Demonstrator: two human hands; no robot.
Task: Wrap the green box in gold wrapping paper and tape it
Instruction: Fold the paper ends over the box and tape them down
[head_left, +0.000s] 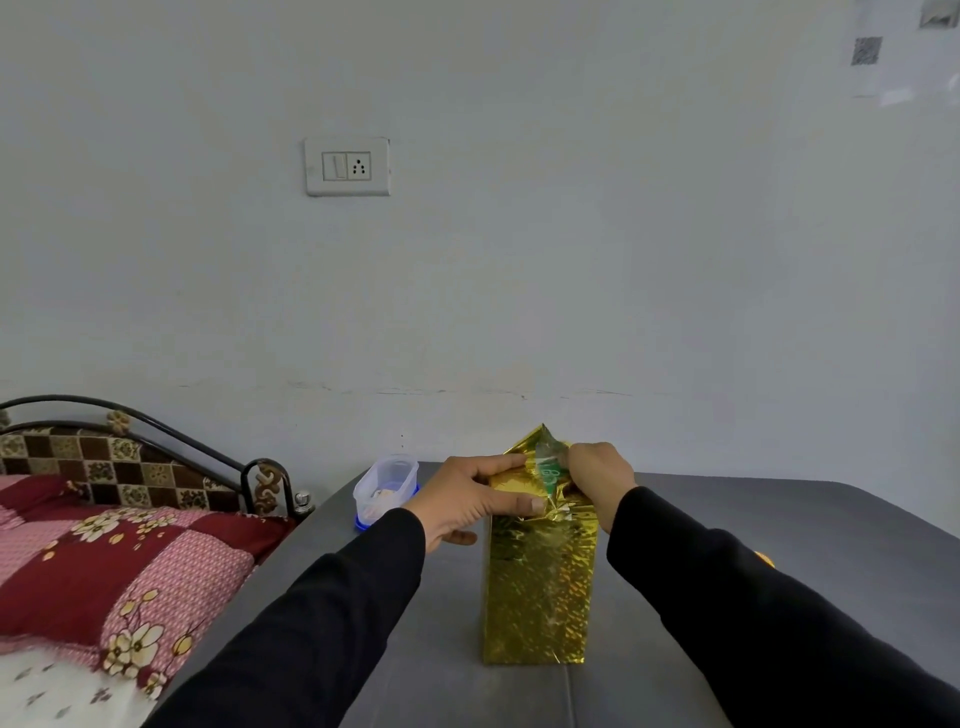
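The green box (549, 473) stands upright on the grey tabletop (727, 519), its sides already sheathed in gold wrapping paper (537, 587). Only the top end is open. The left hand (467, 506) clamps the top corner; the right hand (597, 467) pinches the paper flap there. Folding and taping that end seem left. White lettering on the green patch is unreadable.

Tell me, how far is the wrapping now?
Done: gold paper covers the upright box's sides. In hand: the left hand holds the top edge while the right hand folds the top flap; green box shows there. Left: closing and taping the top.
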